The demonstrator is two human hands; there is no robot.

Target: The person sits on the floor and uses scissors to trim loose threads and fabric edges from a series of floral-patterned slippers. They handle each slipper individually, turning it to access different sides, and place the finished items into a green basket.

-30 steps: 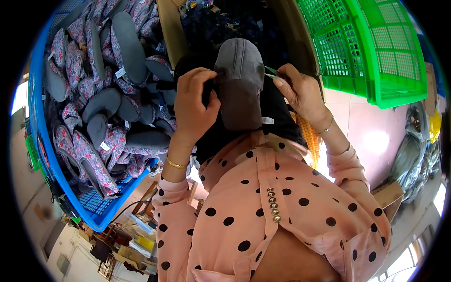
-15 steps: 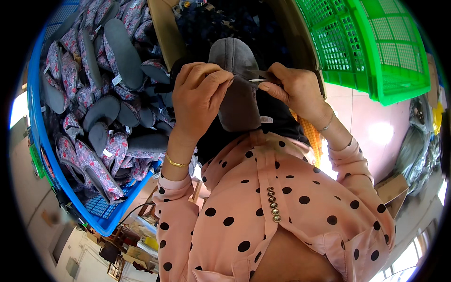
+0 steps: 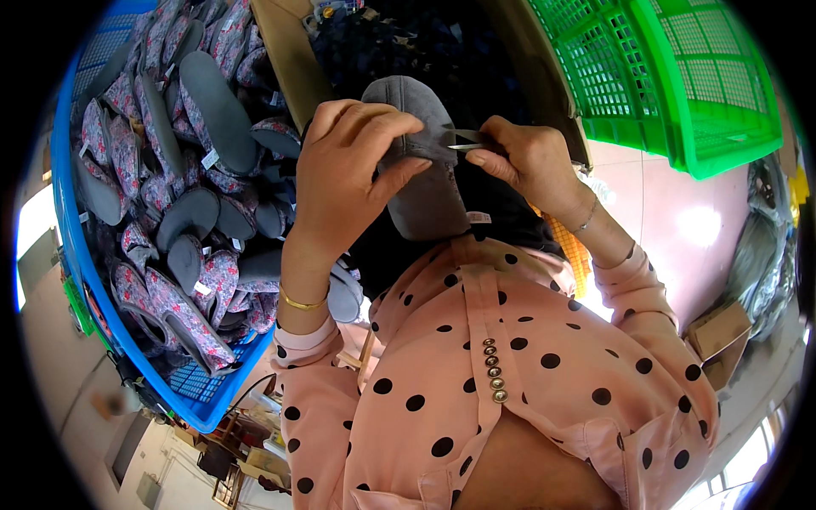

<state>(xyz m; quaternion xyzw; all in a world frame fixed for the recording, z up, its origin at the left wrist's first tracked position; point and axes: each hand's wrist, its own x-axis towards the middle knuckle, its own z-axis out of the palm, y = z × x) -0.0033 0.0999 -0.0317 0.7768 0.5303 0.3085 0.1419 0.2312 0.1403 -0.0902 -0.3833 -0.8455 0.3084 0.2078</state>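
A grey slipper (image 3: pixel 429 204) lies over my lap, its rounded toe pointing away from me and a white tag near its heel. My left hand (image 3: pixel 340 166) curls over its left side, with the thumb and forefinger apart on the slipper's upper. My right hand (image 3: pixel 531 161) grips small thread snips (image 3: pixel 464 139). Their two blades are spread and point left, the tips at the slipper's right edge by the seam. Any thread there is too fine to make out.
At my left, a blue plastic basket (image 3: pixel 72 221) is heaped with flowered, grey-soled slippers (image 3: pixel 217 110). A cardboard box (image 3: pixel 293 64) holding dark items stands ahead. Green plastic crates (image 3: pixel 688 157) are at the far right, with a smaller carton (image 3: pixel 721 331) at the right.
My left hand has moved slightly left, and its pinched thumb and forefinger have spread apart on the slipper. The slipper's toe has shifted a little left. The snips stay beside it.
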